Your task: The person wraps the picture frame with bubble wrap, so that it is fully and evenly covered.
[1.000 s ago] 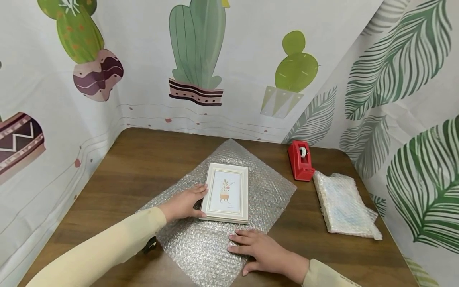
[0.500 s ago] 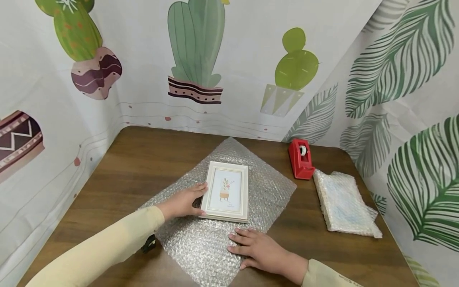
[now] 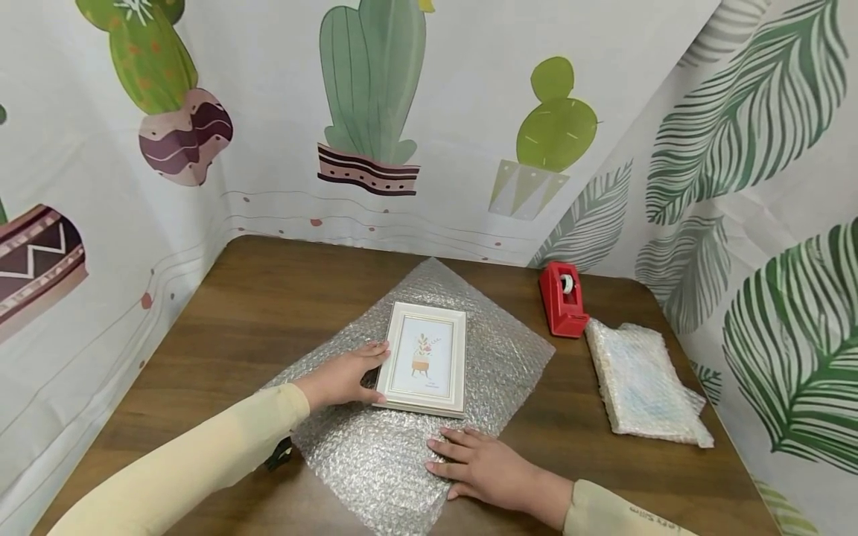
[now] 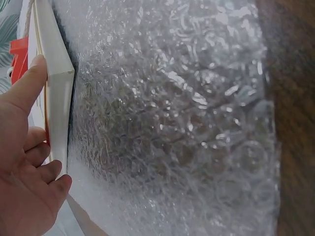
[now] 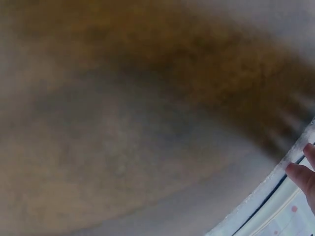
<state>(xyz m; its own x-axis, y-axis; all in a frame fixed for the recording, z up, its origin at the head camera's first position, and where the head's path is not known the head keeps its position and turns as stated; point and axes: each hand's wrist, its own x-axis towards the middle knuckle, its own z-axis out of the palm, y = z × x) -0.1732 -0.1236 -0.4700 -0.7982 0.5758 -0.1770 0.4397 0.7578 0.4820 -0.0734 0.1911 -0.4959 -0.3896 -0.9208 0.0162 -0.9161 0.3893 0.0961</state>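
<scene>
A white picture frame (image 3: 430,359) with a potted-plant print lies face up on a sheet of bubble wrap (image 3: 375,465), turned cornerwise on the table. My left hand (image 3: 343,377) holds the frame's left side, thumb at its near left corner. In the left wrist view the left hand (image 4: 24,147) has its fingertips against the frame's white side (image 4: 60,113). My right hand (image 3: 489,469) rests with spread fingers on the near right edge of the bubble wrap. Only blurred surfaces and a few fingertips (image 5: 298,174) appear in the right wrist view.
A red tape dispenser (image 3: 564,301) stands at the back right of the brown table (image 3: 281,298). In front of it lies a bubble-wrapped package (image 3: 646,383). A small black object (image 3: 278,454) shows partly beneath the left sleeve. Printed cloth (image 3: 456,112) hangs behind the table.
The right thumb has drawn in slightly towards the other fingers. Both hands, the picture frame and the bubble wrap otherwise stay in place; the head view shifts a little.
</scene>
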